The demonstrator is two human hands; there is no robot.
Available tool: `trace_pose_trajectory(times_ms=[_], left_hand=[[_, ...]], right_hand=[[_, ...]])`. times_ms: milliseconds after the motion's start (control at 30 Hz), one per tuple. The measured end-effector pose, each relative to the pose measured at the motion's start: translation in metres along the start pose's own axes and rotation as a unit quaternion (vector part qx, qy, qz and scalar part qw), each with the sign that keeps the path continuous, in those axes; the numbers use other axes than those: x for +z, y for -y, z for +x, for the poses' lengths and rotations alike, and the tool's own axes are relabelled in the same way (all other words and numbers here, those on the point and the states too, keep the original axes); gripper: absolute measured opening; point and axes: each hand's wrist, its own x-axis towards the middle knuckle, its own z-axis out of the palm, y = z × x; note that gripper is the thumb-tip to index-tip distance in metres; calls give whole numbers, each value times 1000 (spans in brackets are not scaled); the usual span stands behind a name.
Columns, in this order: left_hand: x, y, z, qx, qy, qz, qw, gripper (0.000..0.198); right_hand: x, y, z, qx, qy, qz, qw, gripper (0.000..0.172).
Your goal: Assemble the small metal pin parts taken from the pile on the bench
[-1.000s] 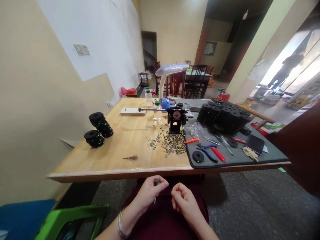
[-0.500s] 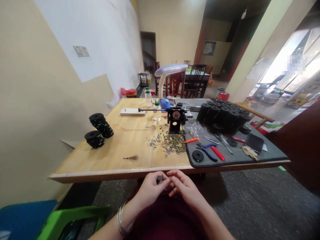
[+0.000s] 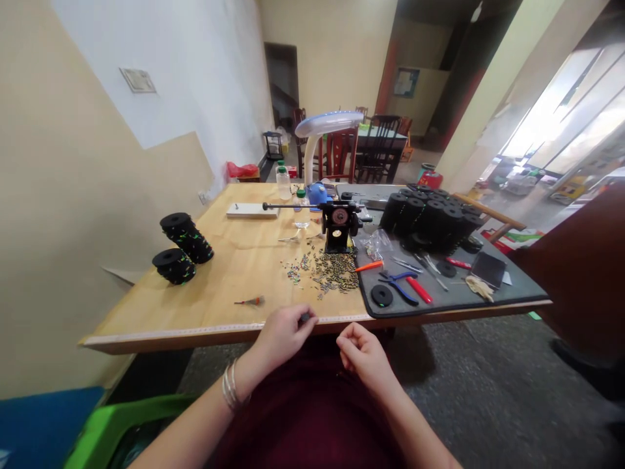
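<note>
My left hand (image 3: pixel 283 335) is closed at the wooden table's front edge (image 3: pixel 195 329), pinching a small dark piece (image 3: pixel 305 317) between thumb and fingers. My right hand (image 3: pixel 364 355) hovers just right of it over my lap, fingers curled in a pinch; what it holds is too small to make out. A pile of small metal beads (image 3: pixel 332 273) lies on the table beyond my hands. A black hand-crank winder (image 3: pixel 339 225) with a long rod stands behind the pile.
Two black spools (image 3: pixel 178 251) sit at the table's left. A grey mat (image 3: pixel 517 296) on the right carries several black spools (image 3: pixel 432 218), blue and red pliers (image 3: pixel 407 290) and a black disc (image 3: pixel 381 295). A desk lamp (image 3: pixel 325 127) and bottles stand at the back. A green chair (image 3: pixel 105 433) is at lower left.
My hands met in front of me half a second ago, and have now parted again. Both have risen to the table edge, the left one still pinching the small dark piece.
</note>
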Motion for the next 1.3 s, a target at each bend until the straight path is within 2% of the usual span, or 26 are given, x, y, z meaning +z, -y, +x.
trace_pose_trajectory(times_ms=[133, 300, 433, 567, 733, 933, 1033, 1133, 1300], left_hand=[[-6, 15, 15, -2, -5, 142, 990, 16], [-6, 24, 34, 4, -12, 187, 982, 14], [-10, 19, 42, 13, -36, 201, 979, 15], [-8, 4, 51, 30, -53, 189, 980, 13], [7, -8, 82, 58, -25, 180, 982, 16], [17, -4, 121, 76, 34, 207, 975, 15], [18, -2, 131, 75, 69, 223, 969, 13], [18, -3, 136, 74, 97, 228, 966, 19], [18, -6, 138, 75, 102, 200, 972, 19]], right_hand=[[0, -3, -6, 23, -42, 54, 997, 34], [2, -9, -10, 18, -63, 83, 994, 43], [2, -15, -8, 8, -75, 106, 992, 47], [2, -24, -6, 1, -79, 123, 989, 47], [1, -33, -4, 13, -70, 137, 988, 50], [-6, -33, -7, 2, -81, 148, 986, 52], [-9, -35, -7, 3, -89, 151, 985, 52], [-9, -37, -7, 8, -88, 154, 984, 51], [-8, -37, -8, 7, -89, 164, 983, 50]])
